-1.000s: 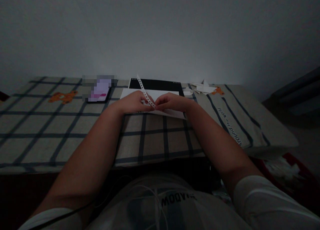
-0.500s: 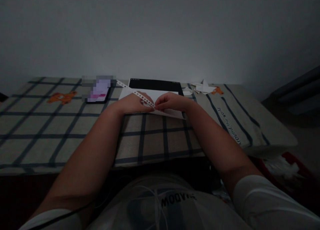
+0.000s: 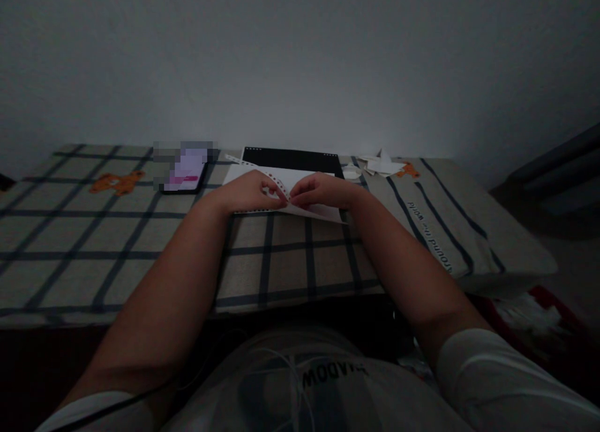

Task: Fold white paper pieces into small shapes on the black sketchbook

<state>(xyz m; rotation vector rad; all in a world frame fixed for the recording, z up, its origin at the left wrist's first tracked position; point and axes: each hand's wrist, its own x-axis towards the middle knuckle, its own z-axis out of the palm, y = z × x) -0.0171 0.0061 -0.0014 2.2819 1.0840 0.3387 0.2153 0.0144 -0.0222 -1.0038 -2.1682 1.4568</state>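
A white sheet of paper [image 3: 309, 212] with a row of holes along its near edge lies partly under my hands, its near right part lifted. From the point where my fingertips meet, a narrow perforated paper strip [image 3: 276, 178] runs up and left behind the fingers of my left hand [image 3: 250, 189]. That hand pinches at the strip's near end, thumb and forefinger together. Beside it, my right hand [image 3: 321, 190] is closed in a pinch on the paper; its exact grip is partly hidden. Behind the sheet lies a black cover-like panel [image 3: 290, 159] with small holes along its far edge.
A phone [image 3: 187, 169] with a lit screen lies to the left. Crumpled paper scraps [image 3: 382, 164] and a small white object [image 3: 351, 172] sit to the right. A checked cloth [image 3: 290, 269] covers the table, which stands against a grey wall. A red bin [image 3: 557, 319] is below right.
The perforated strip has swung from in front of my left hand to behind its fingers, its far end shifting right. My left fingers have re-gripped near the same point; the right hand is nearly still.
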